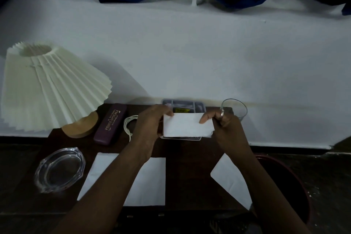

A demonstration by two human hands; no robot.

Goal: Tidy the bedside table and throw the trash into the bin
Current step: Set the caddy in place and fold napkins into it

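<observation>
A small white piece of paper (187,125) hangs above the dark bedside table (182,173), held at both ends. My left hand (150,125) pinches its left edge and my right hand (222,121), with a ring on one finger, pinches its right edge. Under the paper sits a grey compartment tray (197,105), mostly hidden. Two more white sheets lie on the table: one (150,184) beneath my left forearm and another (229,176) beneath my right forearm. A dark red bin (290,182) stands at the table's right side.
A pleated cream lamp (51,89) on a wooden base stands at the back left. Beside it lie a maroon glasses case (110,124) and a coiled white cable (129,122). A glass ashtray (59,170) sits front left, a drinking glass (235,109) back right. The white wall runs behind.
</observation>
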